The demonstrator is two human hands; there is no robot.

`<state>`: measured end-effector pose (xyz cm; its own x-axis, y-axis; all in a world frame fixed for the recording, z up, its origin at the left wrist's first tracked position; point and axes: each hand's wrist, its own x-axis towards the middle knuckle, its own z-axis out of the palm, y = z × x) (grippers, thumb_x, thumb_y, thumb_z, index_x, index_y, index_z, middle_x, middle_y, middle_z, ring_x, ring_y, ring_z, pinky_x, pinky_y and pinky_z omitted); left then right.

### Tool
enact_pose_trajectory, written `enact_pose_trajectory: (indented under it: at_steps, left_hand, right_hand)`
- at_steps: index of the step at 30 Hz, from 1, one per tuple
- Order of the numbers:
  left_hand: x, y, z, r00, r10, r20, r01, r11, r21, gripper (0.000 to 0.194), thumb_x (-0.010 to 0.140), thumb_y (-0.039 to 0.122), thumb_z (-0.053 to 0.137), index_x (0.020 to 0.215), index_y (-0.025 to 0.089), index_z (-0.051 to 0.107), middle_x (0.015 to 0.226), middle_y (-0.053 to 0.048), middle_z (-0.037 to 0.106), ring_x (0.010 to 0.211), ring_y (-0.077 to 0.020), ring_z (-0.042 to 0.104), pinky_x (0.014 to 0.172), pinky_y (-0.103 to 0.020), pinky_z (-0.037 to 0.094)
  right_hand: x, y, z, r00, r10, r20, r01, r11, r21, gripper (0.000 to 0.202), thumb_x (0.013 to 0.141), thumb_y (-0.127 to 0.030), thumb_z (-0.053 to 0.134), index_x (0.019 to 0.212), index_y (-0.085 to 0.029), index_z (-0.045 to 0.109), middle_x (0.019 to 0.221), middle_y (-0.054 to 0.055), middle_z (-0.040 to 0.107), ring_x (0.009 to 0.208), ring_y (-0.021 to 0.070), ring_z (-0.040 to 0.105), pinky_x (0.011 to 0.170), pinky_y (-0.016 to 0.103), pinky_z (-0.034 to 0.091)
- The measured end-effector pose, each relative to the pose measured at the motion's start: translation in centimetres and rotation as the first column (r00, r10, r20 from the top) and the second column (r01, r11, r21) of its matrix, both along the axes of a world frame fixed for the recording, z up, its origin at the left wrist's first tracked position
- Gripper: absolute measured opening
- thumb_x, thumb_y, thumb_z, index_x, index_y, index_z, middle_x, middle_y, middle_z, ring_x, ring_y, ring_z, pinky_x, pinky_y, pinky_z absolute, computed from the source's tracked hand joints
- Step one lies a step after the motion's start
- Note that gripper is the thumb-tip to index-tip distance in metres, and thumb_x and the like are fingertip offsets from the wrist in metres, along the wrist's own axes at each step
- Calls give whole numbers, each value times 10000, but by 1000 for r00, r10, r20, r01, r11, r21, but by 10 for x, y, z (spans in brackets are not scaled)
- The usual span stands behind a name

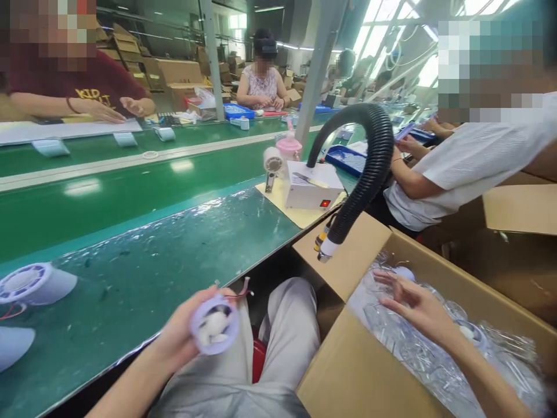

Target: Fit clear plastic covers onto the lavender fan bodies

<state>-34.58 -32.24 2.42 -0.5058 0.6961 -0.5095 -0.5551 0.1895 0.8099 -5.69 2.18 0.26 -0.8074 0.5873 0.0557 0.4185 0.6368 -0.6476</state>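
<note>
A round lavender fan housing [214, 325] with a white fan inside is held in my left hand [183, 328], above my lap. Thin wires with small connectors stick out behind its upper edge. My right hand [409, 299] is over an open cardboard box [348, 366], its fingers spread and nothing seen between them. Clear plastic pieces [391, 342] fill the box, and another lavender part [472, 334] lies among them beside my right forearm. At the left, two lavender housings [56, 284] rest on the green work surface [143, 278].
A white machine [304, 194] with a lit red switch stands on the table's far right corner. Its black flexible hose [378, 145] arches toward the box. A small handheld fan [273, 162] and pink container [289, 145] are beside it. People sit across and at right.
</note>
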Motion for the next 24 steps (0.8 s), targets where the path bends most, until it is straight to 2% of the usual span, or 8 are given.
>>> enact_pose_trajectory:
  at_steps: [3,6,9,12,15,18,21,24]
  left_hand:
    - [21,29,-11,970,-165,178,143,981,132,306,769,456,625,810,155,656,705,-30,650,621,-146,614,576,-251,515]
    - [24,37,-14,932,-331,148,312,940,136,300,771,446,628,825,151,649,709,-16,614,548,-106,545,441,-192,396]
    - [22,34,-8,879,-477,-13,477,876,69,332,798,460,586,862,141,653,783,-29,622,536,-90,486,396,-183,307]
    - [22,26,5,764,-545,-346,569,821,-38,270,862,386,535,874,149,665,863,-37,627,701,-122,541,569,-212,412]
    - [24,19,13,602,-468,-647,506,850,-144,207,904,328,533,925,186,681,933,-30,610,881,-158,565,784,-274,435]
    - [27,13,10,515,-357,-779,385,909,-162,304,791,418,711,1021,221,683,973,-37,587,920,-188,563,842,-324,445]
    - [26,11,-4,437,-281,-855,345,930,-129,572,606,483,839,1102,240,689,1052,-71,556,989,-232,558,895,-385,471]
    - [24,10,-14,412,-274,-869,423,902,-84,648,597,457,852,1185,261,662,1251,-116,529,1176,-292,517,1032,-466,421]
  right_hand:
    - [-19,-62,18,960,163,-227,-191,976,-108,393,919,-584,446,922,-258,666,1121,129,673,1010,328,673,820,450,577]
    - [-49,-127,28,871,457,-181,-446,889,100,396,908,-481,531,1254,-304,607,1216,129,620,1077,320,643,833,415,586]
    - [-79,-160,29,863,500,-74,-447,823,350,509,877,-308,588,1382,-300,522,1264,163,565,1042,338,637,779,445,592]
    - [-100,-166,26,882,472,8,-434,805,405,384,844,-186,592,1219,-253,644,1260,177,556,1042,367,604,753,498,573]
    - [-109,-167,26,862,505,43,-504,846,173,195,774,-89,666,919,-218,690,1270,127,544,1072,320,590,825,452,545]
    - [-112,-172,29,876,476,-75,-482,867,-129,59,841,-212,683,795,-212,646,1204,69,548,1071,244,583,901,374,497]
    - [-115,-177,31,915,358,-187,-397,882,-253,283,969,-288,502,727,-206,623,1069,49,567,988,196,582,878,333,465]
    - [-117,-176,31,937,254,-240,-331,864,-379,335,950,-308,511,655,-193,620,980,56,593,886,189,595,752,298,481]
